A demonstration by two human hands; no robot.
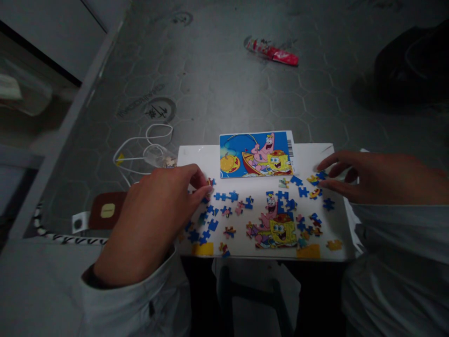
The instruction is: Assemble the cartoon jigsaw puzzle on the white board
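I see left hand (pixel 163 199) pinching a puzzle piece (pixel 211 181), right hand (pixel 372 179) fingers parted at loose pieces (pixel 315 193); picture card (pixel 256 154) far, part-built puzzle (pixel 278 229) near.

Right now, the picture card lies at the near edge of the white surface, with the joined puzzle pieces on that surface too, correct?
Not quite: the head view shows the picture card at the far edge of the white surface, with the joined puzzle pieces on it too.
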